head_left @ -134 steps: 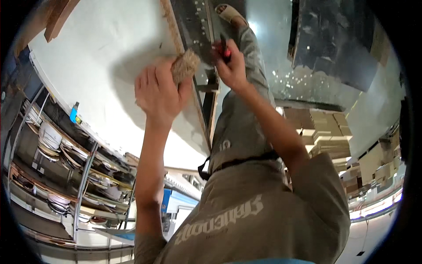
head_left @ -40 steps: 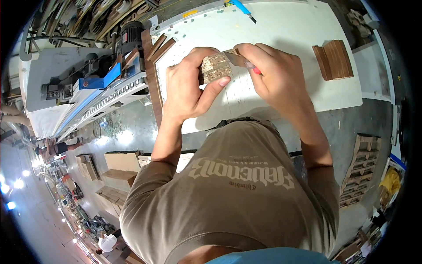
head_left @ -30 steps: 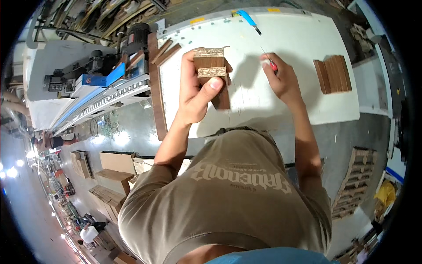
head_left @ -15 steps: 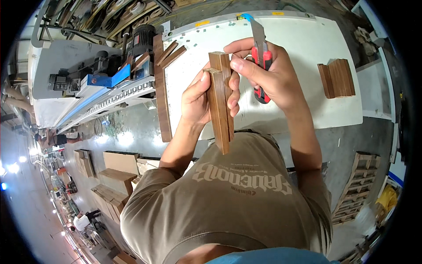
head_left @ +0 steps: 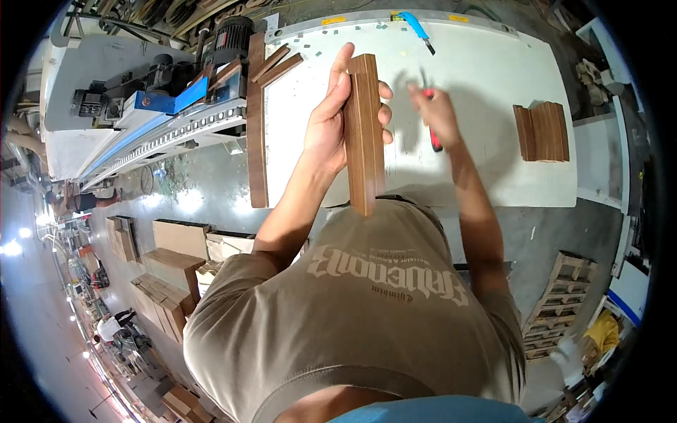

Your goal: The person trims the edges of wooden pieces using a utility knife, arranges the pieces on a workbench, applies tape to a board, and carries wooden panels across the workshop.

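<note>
My left hand [head_left: 331, 116] grips a brown wooden strip [head_left: 364, 134] with a stepped profile, held up over the white tabletop [head_left: 465, 185]. The thumb lies along its left side, and fingertips show past its right edge. To the right, my right hand [head_left: 438, 116], a little smeared by motion, is closed round a red and black utility knife [head_left: 435, 139]. Its blade end is blurred and points toward the far side. The knife is apart from the wood.
At the table's right stands a group of brown profiled wood pieces [head_left: 541, 132]. A blue-handled tool [head_left: 416, 28] lies near the long metal level [head_left: 303, 28] at the far edge. Wooden strips [head_left: 281, 69] lie at left, beside a machine with a blue guard [head_left: 169, 101].
My right hand has moved away from the wood, rightward and nearer my body, with the knife. My left hand has turned the strip and shifted it slightly, showing its broad side.
</note>
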Demonstrator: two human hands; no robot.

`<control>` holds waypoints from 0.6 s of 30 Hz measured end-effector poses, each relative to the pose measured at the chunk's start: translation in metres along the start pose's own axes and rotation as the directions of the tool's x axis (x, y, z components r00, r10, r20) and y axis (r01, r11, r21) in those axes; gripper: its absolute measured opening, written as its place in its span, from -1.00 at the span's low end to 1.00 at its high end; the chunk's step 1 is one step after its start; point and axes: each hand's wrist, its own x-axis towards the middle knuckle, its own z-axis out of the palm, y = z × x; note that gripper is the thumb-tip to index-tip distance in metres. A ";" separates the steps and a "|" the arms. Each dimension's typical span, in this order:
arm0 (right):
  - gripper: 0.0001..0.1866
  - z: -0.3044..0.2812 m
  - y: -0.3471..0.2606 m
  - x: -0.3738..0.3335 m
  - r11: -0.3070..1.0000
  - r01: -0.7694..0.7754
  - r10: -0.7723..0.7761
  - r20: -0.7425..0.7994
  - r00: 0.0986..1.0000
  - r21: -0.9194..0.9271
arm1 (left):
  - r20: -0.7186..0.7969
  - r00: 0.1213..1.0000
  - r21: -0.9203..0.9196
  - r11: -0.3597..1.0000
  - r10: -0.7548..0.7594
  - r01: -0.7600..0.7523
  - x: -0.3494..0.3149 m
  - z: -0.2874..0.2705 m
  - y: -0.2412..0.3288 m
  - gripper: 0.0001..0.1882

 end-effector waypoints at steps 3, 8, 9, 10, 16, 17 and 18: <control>-0.57 0.032 0.108 0.021 0.985 0.102 -0.107 -0.028 0.994 -0.142 | -0.017 0.999 0.065 0.997 0.032 -0.031 0.009 -0.010 -0.005 -0.63; -0.53 0.061 0.140 0.013 0.921 -0.024 0.018 -0.018 1.000 -0.390 | 0.015 1.000 -0.056 0.998 0.010 -0.009 0.003 -0.025 -0.001 -0.65; -0.53 0.063 0.138 0.011 0.921 -0.019 0.017 -0.009 1.000 -0.389 | -0.027 0.999 -0.058 0.998 0.023 -0.025 0.001 -0.025 0.000 -0.65; -0.53 0.062 0.141 0.010 0.933 0.059 -0.068 -0.012 0.998 -0.355 | -0.062 0.998 -0.064 0.997 0.031 -0.035 0.002 -0.024 -0.001 -0.64; -0.61 0.046 0.098 -0.004 0.970 0.085 -0.101 0.064 0.993 0.228 | -0.305 0.930 0.357 0.930 0.207 -0.090 0.013 -0.021 -0.009 -0.60; -0.67 0.046 0.070 -0.022 0.872 0.100 -0.241 0.242 0.940 0.479 | -0.346 0.906 0.427 0.901 0.246 -0.081 0.010 -0.027 -0.009 -0.56; -0.64 0.049 0.049 -0.041 0.593 -0.150 -0.287 0.381 0.879 0.792 | -0.383 0.865 0.549 0.833 0.324 -0.069 0.010 -0.022 -0.011 -0.50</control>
